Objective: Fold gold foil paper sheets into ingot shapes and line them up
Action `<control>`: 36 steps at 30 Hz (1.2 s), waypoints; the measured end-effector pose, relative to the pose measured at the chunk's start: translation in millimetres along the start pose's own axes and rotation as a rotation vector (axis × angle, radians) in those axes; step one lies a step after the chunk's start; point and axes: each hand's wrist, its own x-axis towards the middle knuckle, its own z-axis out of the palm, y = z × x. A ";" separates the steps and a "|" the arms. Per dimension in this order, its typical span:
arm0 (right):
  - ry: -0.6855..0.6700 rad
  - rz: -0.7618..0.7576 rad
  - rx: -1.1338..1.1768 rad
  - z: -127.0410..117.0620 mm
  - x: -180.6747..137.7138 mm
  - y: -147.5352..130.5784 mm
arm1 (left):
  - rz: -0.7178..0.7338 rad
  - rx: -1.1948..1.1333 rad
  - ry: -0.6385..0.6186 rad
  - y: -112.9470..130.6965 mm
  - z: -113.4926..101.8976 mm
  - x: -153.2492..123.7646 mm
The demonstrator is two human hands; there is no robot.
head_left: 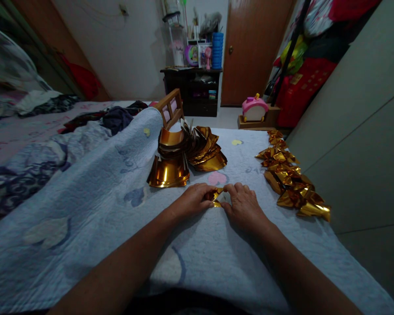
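Observation:
My left hand (193,200) and my right hand (243,204) meet over a small piece of gold foil paper (217,197) pressed on the light blue quilt (95,205). Both hands pinch the paper with curled fingers, and most of it is hidden under them. Just beyond the hands lies a curled stack of gold foil sheets (184,155). Along the right edge of the quilt runs a row of several folded gold pieces (290,175).
A small wooden frame (170,109) stands behind the foil stack. Crumpled clothes (118,117) lie at the left rear of the bed. A pale wall or cabinet (354,131) rises close on the right. A dark shelf unit (197,89) and a door stand across the room.

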 end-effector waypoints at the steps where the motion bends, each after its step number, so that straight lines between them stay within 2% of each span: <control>1: 0.007 -0.009 0.017 0.0 -0.4 2.4 | -0.003 0.025 0.005 -0.1 -0.1 -0.9; 6: 0.033 -0.035 0.088 -2.4 1.1 11.1 | 0.008 0.123 0.117 -7.6 1.6 -5.6; 12: 0.019 0.015 0.053 -4.2 6.1 8.1 | 0.119 0.091 0.028 -11.0 0.5 -2.7; 19: 0.083 0.014 0.156 2.5 7.7 9.5 | 0.166 0.010 0.030 -3.4 -4.2 0.6; 22: 0.115 0.014 0.297 2.4 8.5 10.0 | 0.122 -0.122 0.037 -0.5 -4.3 -0.3; 26: 0.064 0.023 0.586 -4.0 7.5 8.0 | 0.054 -0.234 0.066 1.5 -0.5 -0.8; 31: 0.011 0.073 0.939 -8.3 8.3 9.3 | -0.091 -0.549 0.224 0.8 7.7 1.9; 36: -0.045 0.151 1.312 -4.4 12.7 10.5 | -0.199 -0.818 0.281 6.7 10.9 3.1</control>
